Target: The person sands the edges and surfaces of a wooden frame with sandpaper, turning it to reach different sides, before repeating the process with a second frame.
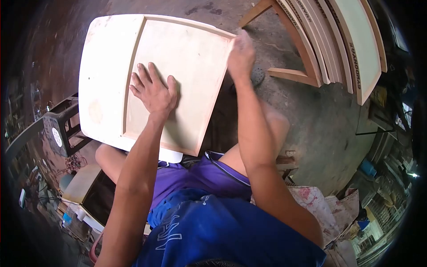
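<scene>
A shallow pale wooden panel with a raised rim (191, 53) lies over a white board (101, 75) in front of my lap. My left hand (154, 91) rests flat on the panel's inner face, fingers spread, holding nothing. At the panel's far right corner, my right hand (242, 55) is curled against the rim and blurred by motion. Its fingers look closed, but anything small in them is hidden.
Several similar framed panels (331, 42) stand in a row at the upper right, by a wooden frame (291, 76). A dark plastic stool (62, 129) is on the left. Stained cloth (311, 207) lies at lower right on the concrete floor (327, 133).
</scene>
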`<state>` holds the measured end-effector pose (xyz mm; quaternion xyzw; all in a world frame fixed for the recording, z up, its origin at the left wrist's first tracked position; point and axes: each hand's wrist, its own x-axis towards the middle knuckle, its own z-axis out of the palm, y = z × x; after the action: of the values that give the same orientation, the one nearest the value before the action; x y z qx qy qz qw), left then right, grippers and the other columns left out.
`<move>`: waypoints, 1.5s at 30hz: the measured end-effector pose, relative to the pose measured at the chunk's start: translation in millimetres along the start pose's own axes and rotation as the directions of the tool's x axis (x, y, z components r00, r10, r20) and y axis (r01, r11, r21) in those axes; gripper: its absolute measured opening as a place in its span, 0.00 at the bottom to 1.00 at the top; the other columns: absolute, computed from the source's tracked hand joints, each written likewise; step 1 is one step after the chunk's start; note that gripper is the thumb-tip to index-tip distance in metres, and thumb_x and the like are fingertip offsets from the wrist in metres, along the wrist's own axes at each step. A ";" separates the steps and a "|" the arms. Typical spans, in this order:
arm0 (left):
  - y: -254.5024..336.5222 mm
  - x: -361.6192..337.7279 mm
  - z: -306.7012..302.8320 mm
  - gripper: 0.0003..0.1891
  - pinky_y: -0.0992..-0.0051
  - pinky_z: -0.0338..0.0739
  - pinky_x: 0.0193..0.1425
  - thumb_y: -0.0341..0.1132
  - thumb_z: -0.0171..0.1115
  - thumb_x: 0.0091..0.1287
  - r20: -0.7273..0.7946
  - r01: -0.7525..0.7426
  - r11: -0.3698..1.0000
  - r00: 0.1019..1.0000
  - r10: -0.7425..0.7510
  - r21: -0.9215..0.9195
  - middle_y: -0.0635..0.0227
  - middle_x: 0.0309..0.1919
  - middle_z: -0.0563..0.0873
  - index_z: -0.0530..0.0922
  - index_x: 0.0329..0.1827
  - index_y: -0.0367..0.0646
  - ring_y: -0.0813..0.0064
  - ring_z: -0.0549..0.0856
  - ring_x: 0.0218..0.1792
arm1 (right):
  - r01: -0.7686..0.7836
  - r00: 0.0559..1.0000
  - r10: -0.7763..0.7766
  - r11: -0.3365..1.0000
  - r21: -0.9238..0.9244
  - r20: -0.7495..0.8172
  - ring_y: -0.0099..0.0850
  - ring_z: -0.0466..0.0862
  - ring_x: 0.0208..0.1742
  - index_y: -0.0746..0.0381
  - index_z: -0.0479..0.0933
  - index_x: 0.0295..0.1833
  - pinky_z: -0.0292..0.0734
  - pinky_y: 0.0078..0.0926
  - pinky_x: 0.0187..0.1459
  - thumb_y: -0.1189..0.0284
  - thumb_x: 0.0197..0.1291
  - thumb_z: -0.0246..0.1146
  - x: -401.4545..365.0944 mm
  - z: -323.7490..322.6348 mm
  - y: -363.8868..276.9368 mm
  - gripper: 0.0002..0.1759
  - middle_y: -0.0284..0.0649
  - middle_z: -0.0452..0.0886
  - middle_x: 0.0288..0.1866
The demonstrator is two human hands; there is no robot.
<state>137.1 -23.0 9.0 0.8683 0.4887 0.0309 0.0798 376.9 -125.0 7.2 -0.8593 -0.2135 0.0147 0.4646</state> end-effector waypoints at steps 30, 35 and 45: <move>1.4 0.6 0.1 0.43 0.33 0.35 0.86 0.56 0.54 0.74 0.012 0.005 1.000 1.000 -0.006 0.022 0.44 0.87 0.52 0.58 0.87 0.43 0.35 0.47 0.86 | -0.539 0.837 0.526 0.748 0.388 0.150 0.23 0.78 0.26 0.64 0.85 0.44 0.70 0.25 0.23 0.56 0.64 0.79 -9.2 -2.2 27.7 0.21 0.34 0.85 0.34; -1.2 0.0 1.0 0.43 0.33 0.34 0.85 0.56 0.54 0.74 0.003 -0.020 1.000 1.000 0.020 -0.010 0.45 0.87 0.51 0.57 0.87 0.43 0.35 0.45 0.86 | -0.606 0.788 0.552 0.619 0.500 0.271 0.27 0.84 0.43 0.70 0.84 0.53 0.80 0.30 0.51 0.64 0.66 0.78 14.0 -3.4 13.1 0.21 0.41 0.89 0.46; -3.6 -0.2 4.5 0.44 0.34 0.35 0.86 0.57 0.53 0.74 -0.001 -0.031 0.999 1.000 0.031 0.035 0.45 0.87 0.51 0.56 0.87 0.43 0.35 0.46 0.86 | -0.667 0.705 0.508 0.240 0.705 0.495 0.26 0.84 0.42 0.61 0.82 0.51 0.79 0.28 0.44 0.61 0.67 0.77 24.2 4.7 41.2 0.18 0.34 0.86 0.44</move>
<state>134.5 -21.8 3.9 0.8770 0.4756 0.0242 0.0636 412.4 -131.8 -24.5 -0.5246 0.1242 0.3603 0.7613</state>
